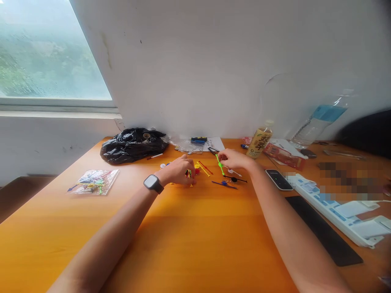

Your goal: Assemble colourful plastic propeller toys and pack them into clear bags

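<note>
Forearms stretch over the orange table [195, 244]; my left hand [179, 171] is closed around a small red-and-yellow cluster [190, 174], and my right hand [236, 158] pinches one green stick [220, 165], its long axis pointing away from me. Between the hands, nearer my right, lie five loose sticks [234, 179]: one each of yellow, red, white, black and blue.

Orange table [195, 244]: a crumpled black plastic bag [132, 144] is being kept at its back edge, by the wall. A clear packet of coloured pieces [94, 181] is being kept at the left. A tea bottle [259, 142], a phone [278, 179], a white power strip [332, 211] and a black pad [324, 236] are being kept at the right.
</note>
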A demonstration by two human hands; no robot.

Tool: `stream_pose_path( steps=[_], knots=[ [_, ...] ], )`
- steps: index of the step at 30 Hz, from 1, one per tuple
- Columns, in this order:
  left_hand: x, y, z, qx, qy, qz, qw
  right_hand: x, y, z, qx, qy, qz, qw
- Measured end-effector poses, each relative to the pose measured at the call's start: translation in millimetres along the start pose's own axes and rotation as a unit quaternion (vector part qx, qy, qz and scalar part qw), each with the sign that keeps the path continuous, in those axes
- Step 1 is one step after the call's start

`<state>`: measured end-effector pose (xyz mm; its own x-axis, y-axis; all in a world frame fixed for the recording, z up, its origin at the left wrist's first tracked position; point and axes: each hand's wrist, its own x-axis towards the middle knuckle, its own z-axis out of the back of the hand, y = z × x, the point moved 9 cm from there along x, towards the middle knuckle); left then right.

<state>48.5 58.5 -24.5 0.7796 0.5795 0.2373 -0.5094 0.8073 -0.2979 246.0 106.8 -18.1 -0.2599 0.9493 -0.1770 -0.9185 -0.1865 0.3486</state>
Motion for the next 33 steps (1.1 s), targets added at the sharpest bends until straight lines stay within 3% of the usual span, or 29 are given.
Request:
stream_pose_path(
  steps=[6,13,21,25,29,33],
  knots=[
    [-2,2,0.5,-0.006,0.016,-0.001,1.0,1,13,17,0.118,-0.073,0.07,0.988],
    [-7,8,4.3,-0.014,0.031,-0.002,0.999,5,5,13,0.233,-0.059,0.03,0.97],
    [-7,9,14.4,-0.005,0.0,-0.009,1.0,4,13,10,0.306,-0.055,0.047,0.949],
    [-5,6,29.7,-0.032,-0.06,-0.007,0.998,0,30,1,0.401,-0.035,0.064,0.913],
    [-2,4,51.9,-0.116,-0.168,0.024,0.979,-2,50,-14,0.503,-0.007,0.057,0.862],
    [1,-8,59.3,-0.176,-0.225,0.016,0.958,1,69,-29,0.593,0.034,0.06,0.802]
  ],
)
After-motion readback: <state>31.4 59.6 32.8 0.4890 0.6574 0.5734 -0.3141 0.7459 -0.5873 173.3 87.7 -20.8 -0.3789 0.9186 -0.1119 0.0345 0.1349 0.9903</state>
